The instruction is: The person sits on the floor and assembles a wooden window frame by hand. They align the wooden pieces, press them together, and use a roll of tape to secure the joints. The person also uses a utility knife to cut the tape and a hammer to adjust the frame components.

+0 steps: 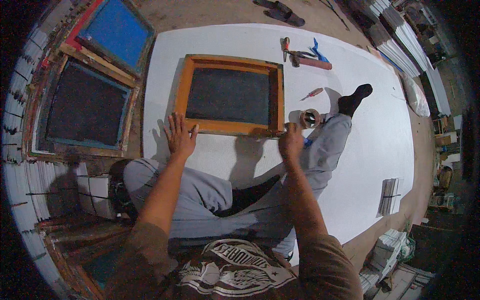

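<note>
An orange-brown wooden frame [227,129] with a dark mesh panel [230,95] lies on a white sheet [367,150] in front of me. At its near left corner, my left hand [181,139] rests with the fingers spread, fingertips on the wood. My right hand [292,142] is closed at the near right corner. Whatever its fingers hold is hidden, though a bit of blue shows beside it. A roll of tape [311,118] stands just beyond that hand, by my right leg. Farther off lies a small tool with a reddish handle [315,93].
Pliers [300,53], a screwdriver [285,44] and a reddish-brown bar [315,63] lie at the sheet's far side. More framed screens, one dark [87,105] and one blue [117,32], are at the left. A strapped stack [389,196] sits at right; sandals [280,11] lie beyond.
</note>
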Demonstrator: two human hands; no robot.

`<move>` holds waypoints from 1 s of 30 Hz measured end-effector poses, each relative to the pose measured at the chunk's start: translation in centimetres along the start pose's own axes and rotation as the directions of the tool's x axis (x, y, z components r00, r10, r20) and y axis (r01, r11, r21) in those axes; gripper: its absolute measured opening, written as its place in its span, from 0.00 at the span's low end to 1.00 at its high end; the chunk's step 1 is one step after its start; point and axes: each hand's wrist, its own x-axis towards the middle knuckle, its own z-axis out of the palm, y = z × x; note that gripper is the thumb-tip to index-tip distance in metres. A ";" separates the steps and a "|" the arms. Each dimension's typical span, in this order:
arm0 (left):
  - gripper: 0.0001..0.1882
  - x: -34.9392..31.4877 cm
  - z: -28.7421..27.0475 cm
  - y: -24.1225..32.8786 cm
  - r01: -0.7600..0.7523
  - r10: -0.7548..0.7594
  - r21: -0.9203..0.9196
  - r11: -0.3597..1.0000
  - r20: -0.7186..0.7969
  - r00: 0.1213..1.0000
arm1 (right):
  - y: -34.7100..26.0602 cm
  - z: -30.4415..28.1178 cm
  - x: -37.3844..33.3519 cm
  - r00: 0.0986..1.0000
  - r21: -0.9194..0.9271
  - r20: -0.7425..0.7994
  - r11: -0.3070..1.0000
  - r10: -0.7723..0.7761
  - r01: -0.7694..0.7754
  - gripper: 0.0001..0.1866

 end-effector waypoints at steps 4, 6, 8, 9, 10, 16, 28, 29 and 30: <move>0.37 -0.2 -0.4 2.6 -0.329 0.327 -0.081 0.941 -0.040 0.944 | 6.2 -0.6 0.5 0.980 -0.262 0.169 0.964 0.101 -0.054 0.18; 0.36 -0.5 -0.2 3.7 -0.478 0.475 -0.110 0.871 -0.051 0.878 | 8.3 0.9 -0.2 0.963 -0.401 0.249 0.916 0.103 0.006 0.17; 0.35 -1.0 -0.2 4.9 -0.566 0.566 -0.128 0.815 -0.035 0.823 | 9.7 1.8 -0.4 0.961 -0.350 0.252 0.937 0.112 -0.017 0.16; 0.35 -1.3 -0.2 5.5 -0.584 0.585 -0.153 0.798 -0.038 0.810 | 9.8 1.9 -0.5 0.960 -0.324 0.255 0.946 0.116 -0.028 0.16; 0.35 -1.7 -0.1 6.2 -0.602 0.605 -0.179 0.779 -0.041 0.795 | 9.9 2.1 -0.6 0.964 -0.310 0.216 0.947 0.154 -0.082 0.17; 0.37 -2.7 0.1 10.9 -0.627 0.638 -0.266 0.732 -0.052 0.768 | 0.3 -3.5 -0.8 0.947 0.065 0.104 0.948 0.304 -0.311 0.19; 0.41 -3.3 0.2 13.8 -0.577 0.593 -0.222 0.786 0.007 0.806 | -3.3 3.1 -6.5 0.949 0.351 0.205 0.887 0.240 -0.301 0.17; 0.41 -3.5 0.2 13.7 -0.571 0.586 -0.203 0.795 0.019 0.810 | -3.7 2.8 -6.4 0.940 0.376 0.235 0.869 0.248 -0.323 0.17; 0.41 -3.6 0.2 13.6 -0.565 0.580 -0.184 0.804 0.032 0.814 | -4.1 2.5 -6.4 0.936 0.385 0.242 0.861 0.254 -0.333 0.17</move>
